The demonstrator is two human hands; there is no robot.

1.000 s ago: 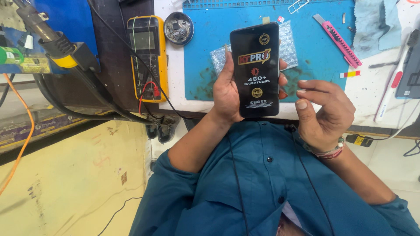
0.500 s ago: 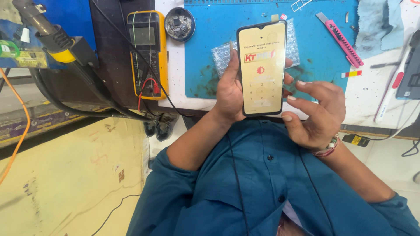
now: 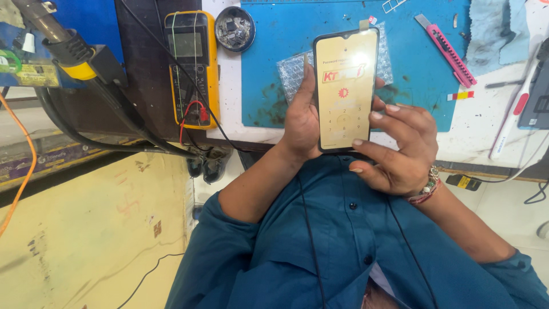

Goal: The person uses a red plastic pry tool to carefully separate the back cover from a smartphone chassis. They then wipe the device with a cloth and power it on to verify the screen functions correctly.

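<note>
My left hand grips a smartphone upright by its left edge, above my lap and in front of the bench edge. Its screen is lit pale yellow with a red logo and a number pad. My right hand is at the phone's right edge, fingers curled against its side and lower corner; a beaded bracelet is on that wrist. Behind the phone a piece of bubble wrap lies on the blue work mat.
A yellow multimeter with red and black leads lies at the left of the bench. A round tin of small parts, a pink utility knife, a blue cloth and a white tool are on the bench. A hot-air handle hangs left.
The phone screen went from a dark splash image to a bright yellow number-pad screen. My right fingers moved in against the phone's right edge.
</note>
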